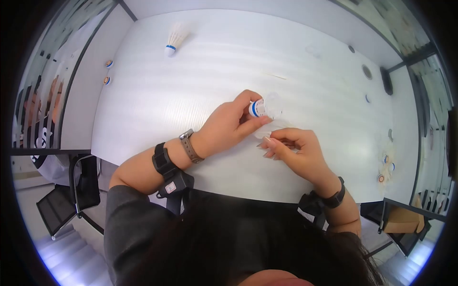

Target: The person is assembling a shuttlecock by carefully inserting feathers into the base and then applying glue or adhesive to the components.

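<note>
A shuttlecock [257,108] with a white base and blue band is in my left hand [232,119], gripped between thumb and fingers near the middle of the table. Its pale, see-through feathers point right and blend into the white tabletop. My right hand [298,148] is just below and to the right, thumb and fingertips pinched together. Something thin and whitish shows faintly by those fingertips, but I cannot make out what it is. Farther back on the left, another shuttlecock [174,42] lies on its side with its feathers on.
Two shuttlecock bases [108,80] are at the table's left edge. Several more bases [391,167] lie at the right among yellowish crumbs. A thin stick [276,76] lies beyond my hands. Partitions [286,21] border the white table [157,109]. A cardboard box [403,220] is at lower right.
</note>
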### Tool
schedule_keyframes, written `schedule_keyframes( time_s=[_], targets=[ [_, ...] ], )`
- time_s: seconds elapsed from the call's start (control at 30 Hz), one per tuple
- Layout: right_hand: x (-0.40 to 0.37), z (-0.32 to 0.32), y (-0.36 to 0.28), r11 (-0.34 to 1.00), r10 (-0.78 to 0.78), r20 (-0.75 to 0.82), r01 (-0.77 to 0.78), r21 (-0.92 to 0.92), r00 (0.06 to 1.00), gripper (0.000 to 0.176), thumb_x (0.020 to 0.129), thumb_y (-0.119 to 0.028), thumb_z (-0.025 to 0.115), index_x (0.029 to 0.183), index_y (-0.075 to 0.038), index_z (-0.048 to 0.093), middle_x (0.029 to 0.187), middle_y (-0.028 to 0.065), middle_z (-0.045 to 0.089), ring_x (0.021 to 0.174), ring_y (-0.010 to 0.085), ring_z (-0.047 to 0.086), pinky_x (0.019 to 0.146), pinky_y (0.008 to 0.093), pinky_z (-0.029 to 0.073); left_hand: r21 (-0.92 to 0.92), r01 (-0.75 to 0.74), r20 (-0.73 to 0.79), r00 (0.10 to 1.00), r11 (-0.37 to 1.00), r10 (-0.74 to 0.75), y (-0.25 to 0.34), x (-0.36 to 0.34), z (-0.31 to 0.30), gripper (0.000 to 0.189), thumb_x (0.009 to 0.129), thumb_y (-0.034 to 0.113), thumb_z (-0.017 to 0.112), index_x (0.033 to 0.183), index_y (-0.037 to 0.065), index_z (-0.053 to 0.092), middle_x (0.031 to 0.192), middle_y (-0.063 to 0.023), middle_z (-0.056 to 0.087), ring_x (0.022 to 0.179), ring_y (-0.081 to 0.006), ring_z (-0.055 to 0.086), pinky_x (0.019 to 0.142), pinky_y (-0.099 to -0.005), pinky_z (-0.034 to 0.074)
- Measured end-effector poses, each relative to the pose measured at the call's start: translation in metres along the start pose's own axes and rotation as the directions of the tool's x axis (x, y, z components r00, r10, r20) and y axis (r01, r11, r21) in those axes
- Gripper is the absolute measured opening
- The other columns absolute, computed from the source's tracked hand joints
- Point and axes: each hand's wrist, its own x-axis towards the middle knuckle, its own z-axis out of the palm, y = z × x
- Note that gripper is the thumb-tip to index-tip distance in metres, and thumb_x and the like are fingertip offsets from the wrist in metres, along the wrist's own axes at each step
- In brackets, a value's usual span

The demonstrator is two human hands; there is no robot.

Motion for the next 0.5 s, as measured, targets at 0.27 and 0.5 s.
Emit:
schedule_keyframes(
  time_s=[0.27, 0.5],
  targets=[
    [-0.001, -0.002, -0.002, 0.999, -0.013, -0.011, 0.013, -0.048, 1.0, 0.02, 0.096, -0.014, 0.064, 0.099, 0.004, 0.072, 0.088, 0.0098, 0.074, 0.077, 0.0136, 0.069, 0.072, 0.0243, 0.054, 0.081, -0.144, -0.011, 0.989, 0.986, 0.146, -0.009, -0.003, 0.003, 0.04, 0.096, 0.033, 0.067, 0.116, 0.003, 0.05, 0.069, -0.0078, 0.062, 0.058, -0.0196, 0.06, 0.056, -0.0304, 0.045],
    [0.0, -0.004, -0.004, 0.986, -0.104, -0.089, 0.091, -0.139, 0.991, 0.019, 0.095, -0.012, 0.064, 0.097, 0.005, 0.073, 0.085, 0.0097, 0.074, 0.074, 0.0132, 0.069, 0.069, 0.0266, 0.056, 0.021, 0.016, 0.07, 0.997, 1.0, -0.018, 0.004, -0.004, -0.001, 0.034, 0.1, 0.032, 0.059, 0.112, 0.002, 0.049, 0.064, -0.0047, 0.06, 0.054, -0.0152, 0.059, 0.053, -0.0286, 0.044]
  ],
)
